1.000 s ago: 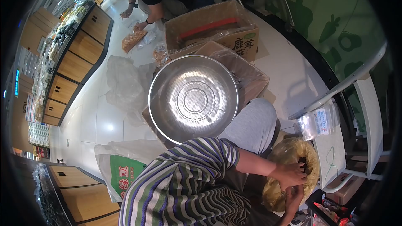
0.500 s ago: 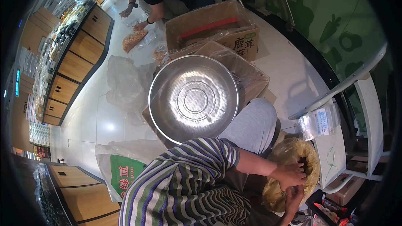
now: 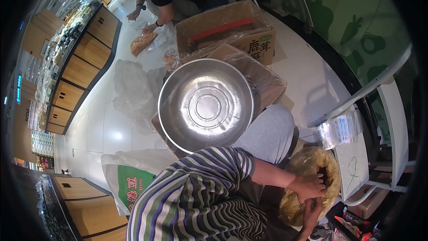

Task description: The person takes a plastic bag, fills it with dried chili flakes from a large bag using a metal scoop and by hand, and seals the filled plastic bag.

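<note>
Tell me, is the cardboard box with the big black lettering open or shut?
Open. Inside the box, its inner walls and a red strip show from above.

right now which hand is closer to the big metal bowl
Left. The left hand is at the yellow bag, past the lower right of the metal bowl in the view; the right hand is just below it, farther from the bowl.

Green-purple-white striped sleeve, grey trousers
</note>
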A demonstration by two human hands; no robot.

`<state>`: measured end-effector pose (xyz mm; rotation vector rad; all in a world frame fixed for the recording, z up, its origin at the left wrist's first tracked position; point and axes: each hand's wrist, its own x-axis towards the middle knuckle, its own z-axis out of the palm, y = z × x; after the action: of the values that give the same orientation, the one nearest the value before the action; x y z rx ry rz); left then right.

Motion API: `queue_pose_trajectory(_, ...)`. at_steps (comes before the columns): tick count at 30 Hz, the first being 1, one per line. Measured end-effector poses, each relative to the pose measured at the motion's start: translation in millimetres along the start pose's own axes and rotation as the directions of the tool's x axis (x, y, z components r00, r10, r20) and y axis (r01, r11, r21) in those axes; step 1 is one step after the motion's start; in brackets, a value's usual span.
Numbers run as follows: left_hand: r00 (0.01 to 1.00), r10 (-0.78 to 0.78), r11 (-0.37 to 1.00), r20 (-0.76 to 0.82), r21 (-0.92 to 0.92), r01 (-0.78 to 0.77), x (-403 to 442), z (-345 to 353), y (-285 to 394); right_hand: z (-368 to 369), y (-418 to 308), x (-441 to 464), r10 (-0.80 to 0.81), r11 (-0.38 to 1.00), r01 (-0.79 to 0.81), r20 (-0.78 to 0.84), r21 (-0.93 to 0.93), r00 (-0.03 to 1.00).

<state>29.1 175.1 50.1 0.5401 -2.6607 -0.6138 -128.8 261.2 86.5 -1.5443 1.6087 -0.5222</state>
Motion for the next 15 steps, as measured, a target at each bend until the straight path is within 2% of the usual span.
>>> queue_pose_trajectory(15, 0.998, 0.020, 1.000, -0.053, 0.023, -0.018, 0.1, 7.1, -0.8, 0.0, 6.9, 0.6, -0.036, 0.999, 0.036, -0.008, 0.005, 0.999)
